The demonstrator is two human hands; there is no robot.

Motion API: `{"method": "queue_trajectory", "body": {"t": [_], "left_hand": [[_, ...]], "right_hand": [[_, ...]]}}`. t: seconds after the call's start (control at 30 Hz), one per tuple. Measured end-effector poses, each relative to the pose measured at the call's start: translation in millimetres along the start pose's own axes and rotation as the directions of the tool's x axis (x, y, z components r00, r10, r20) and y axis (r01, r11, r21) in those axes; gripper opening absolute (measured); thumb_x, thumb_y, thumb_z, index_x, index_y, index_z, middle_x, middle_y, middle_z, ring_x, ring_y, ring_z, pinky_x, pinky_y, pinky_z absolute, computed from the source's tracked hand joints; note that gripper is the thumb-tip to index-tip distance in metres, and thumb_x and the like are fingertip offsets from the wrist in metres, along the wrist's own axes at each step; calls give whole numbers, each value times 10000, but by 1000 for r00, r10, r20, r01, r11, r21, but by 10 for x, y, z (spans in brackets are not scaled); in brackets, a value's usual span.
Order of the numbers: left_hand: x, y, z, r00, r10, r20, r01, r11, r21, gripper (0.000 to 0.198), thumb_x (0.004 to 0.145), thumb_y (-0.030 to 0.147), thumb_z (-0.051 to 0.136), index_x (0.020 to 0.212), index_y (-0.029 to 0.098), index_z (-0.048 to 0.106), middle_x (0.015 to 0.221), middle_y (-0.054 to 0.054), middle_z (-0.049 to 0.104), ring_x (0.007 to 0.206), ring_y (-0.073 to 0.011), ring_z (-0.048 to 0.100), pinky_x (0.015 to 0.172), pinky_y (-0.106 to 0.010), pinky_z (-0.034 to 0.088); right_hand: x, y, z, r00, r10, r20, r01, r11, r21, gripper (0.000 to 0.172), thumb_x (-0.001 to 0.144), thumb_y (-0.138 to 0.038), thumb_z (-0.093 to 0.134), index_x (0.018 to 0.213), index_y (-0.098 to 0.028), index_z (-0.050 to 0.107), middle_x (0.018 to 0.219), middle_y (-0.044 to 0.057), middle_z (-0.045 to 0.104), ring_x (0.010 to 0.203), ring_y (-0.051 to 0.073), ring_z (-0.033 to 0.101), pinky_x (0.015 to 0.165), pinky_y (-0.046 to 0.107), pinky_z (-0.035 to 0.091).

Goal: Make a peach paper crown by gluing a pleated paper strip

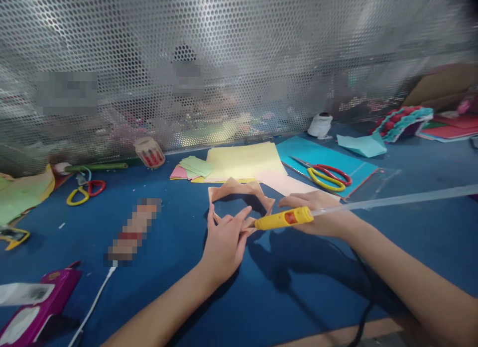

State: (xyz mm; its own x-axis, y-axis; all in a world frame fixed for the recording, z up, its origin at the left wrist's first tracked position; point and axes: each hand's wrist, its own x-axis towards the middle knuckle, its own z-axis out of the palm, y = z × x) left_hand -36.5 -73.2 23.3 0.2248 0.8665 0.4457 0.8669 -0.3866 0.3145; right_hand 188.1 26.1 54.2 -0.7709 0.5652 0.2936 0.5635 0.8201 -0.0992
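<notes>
A folded peach paper ring (pixel 239 191) made of pointed segments lies on the blue table (pixel 149 287). My left hand (pixel 224 240) pinches the ring's near edge, fingers pressed on the paper. My right hand (pixel 321 220) grips a yellow glue gun (pixel 284 218) with a clear glue stick (pixel 396 200) trailing to the right. The gun's tip touches the ring right beside my left fingers.
Yellow and pink paper sheets (pixel 242 163) lie behind the ring, a teal sheet (pixel 328 160) with red-and-yellow scissors (pixel 328 176) to the right. Other scissors (pixel 85 191) sit at left, a magenta device (pixel 37 312) at lower left. A perforated metal screen (pixel 239 63) closes the back.
</notes>
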Motion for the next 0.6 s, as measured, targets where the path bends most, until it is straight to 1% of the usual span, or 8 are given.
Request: {"method": "queue_trajectory", "body": {"t": [0.13,0.33,0.47,0.6], "left_hand": [[-5,2,1,1000,-1,-2,1,1000,-7,428,871,141,478,1289,196,404,879,-23,668,832,-184,619,1079,-615,155],[-9,14,4,1000,-7,-14,7,1000,-18,417,867,132,482,1272,203,407,935,-31,680,861,-185,626,1086,-617,143],[-17,11,21,999,-36,-16,36,999,-22,449,853,83,440,1278,220,392,945,-19,678,906,-184,625,1087,-644,70],[-26,-7,37,998,-68,-7,67,997,-43,473,838,80,440,1284,222,374,976,-25,685,946,-191,631,1091,-641,63]], "right_hand": [[-13,27,-2,1000,-8,-9,8,999,-43,195,803,-297,469,845,-204,635,680,22,650,531,136,556,507,248,280],[-7,44,-80,998,-39,41,41,998,-51,193,801,-281,457,854,-194,622,708,30,661,563,151,592,502,247,263],[-12,65,-74,999,-50,-2,50,998,-24,189,791,-277,453,858,-195,610,720,30,663,575,154,599,506,251,272],[-22,87,-35,999,-47,-23,47,999,-17,186,780,-279,455,856,-199,605,718,32,664,572,155,591,509,259,279]]}}
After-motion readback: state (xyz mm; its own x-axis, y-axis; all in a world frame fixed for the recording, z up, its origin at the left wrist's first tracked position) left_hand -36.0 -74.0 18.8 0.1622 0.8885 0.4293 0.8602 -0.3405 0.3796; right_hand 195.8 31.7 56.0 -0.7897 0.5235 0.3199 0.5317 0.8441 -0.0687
